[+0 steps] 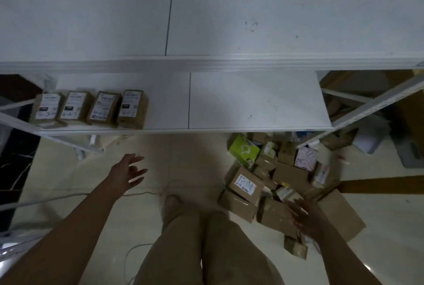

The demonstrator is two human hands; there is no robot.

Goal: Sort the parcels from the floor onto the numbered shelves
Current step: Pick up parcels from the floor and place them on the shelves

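Observation:
A heap of brown cardboard parcels lies on the tiled floor at the right, with a green box and a labelled box among them. Several labelled parcels stand in a row at the left end of the lower white shelf. A wider upper shelf fills the top of the view. My left hand hangs over the floor below the shelf, fingers spread, holding nothing. My right hand hovers just over the near parcels, fingers apart and blurred.
White cables run across the floor at the left and between my legs. A dark cabinet stands at the far left. Shelf uprights slant at the right, with more boxes behind them.

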